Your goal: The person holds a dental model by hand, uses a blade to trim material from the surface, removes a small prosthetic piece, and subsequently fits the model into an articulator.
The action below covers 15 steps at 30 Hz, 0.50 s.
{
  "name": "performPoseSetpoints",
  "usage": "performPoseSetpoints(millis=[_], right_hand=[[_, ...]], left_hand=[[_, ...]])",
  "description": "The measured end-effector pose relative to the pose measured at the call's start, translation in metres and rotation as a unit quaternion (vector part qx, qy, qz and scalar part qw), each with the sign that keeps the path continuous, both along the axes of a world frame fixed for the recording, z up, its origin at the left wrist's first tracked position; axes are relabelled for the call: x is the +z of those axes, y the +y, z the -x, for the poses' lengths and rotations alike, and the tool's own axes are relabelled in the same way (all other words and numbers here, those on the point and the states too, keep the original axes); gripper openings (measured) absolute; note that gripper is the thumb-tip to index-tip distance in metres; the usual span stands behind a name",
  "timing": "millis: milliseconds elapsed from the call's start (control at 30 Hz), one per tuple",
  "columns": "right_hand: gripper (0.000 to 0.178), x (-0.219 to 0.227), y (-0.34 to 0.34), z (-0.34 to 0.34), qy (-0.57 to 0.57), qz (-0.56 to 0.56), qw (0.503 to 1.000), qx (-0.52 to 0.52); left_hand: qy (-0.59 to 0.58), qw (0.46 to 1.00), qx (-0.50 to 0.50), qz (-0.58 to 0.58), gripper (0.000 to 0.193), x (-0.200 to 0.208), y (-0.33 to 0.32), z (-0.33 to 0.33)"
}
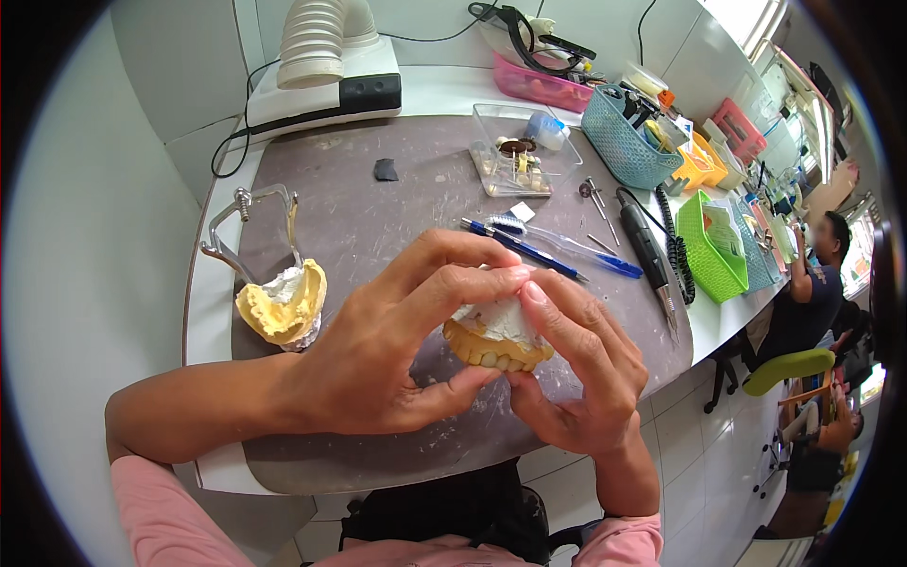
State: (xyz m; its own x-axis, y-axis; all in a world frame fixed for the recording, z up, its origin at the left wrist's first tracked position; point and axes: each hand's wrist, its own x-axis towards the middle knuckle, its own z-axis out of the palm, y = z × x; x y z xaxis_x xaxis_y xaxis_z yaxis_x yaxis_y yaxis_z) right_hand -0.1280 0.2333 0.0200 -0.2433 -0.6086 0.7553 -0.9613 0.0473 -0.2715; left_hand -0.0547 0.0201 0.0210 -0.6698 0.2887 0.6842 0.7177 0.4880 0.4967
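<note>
Dental cast gripped from both sides

Over the counter, left hand and right hand meet, clamped around it; left of the cast sits a metal-framed yellow model. Probably inspection; the next move calls for even support.

The toothed cast is yellow with a white upper portion. The work mat is grey-brown, flecked white. The handpiece is black and silver; the front basket is lime green.
</note>
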Motion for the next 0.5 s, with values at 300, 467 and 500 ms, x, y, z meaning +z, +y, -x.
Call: performPoseSetpoints(millis=[300, 467, 500], right_hand=[[0.06, -0.0007, -0.0014, -0.0023, -0.008, 0.013, 1.0, 0.0], [0.058, 0.0017, -0.0001, -0.0052, 0.0, 0.01, 1.0, -0.012], [0.057, 0.0016, -0.0007, -0.0067, 0.003, 0.013, 1.0, -0.027]], left_hand=[[-0.006, 1.0, 0.003, 0.017, 0.069, 0.0033, -0.0016, -0.0015], [-0.036, 0.999, -0.015, -0.016, 0.072, 0.003, -0.0013, 0.0023], [-0.049, 0.998, -0.018, -0.048, 0.073, 0.0005, -0.0004, 0.0036]])
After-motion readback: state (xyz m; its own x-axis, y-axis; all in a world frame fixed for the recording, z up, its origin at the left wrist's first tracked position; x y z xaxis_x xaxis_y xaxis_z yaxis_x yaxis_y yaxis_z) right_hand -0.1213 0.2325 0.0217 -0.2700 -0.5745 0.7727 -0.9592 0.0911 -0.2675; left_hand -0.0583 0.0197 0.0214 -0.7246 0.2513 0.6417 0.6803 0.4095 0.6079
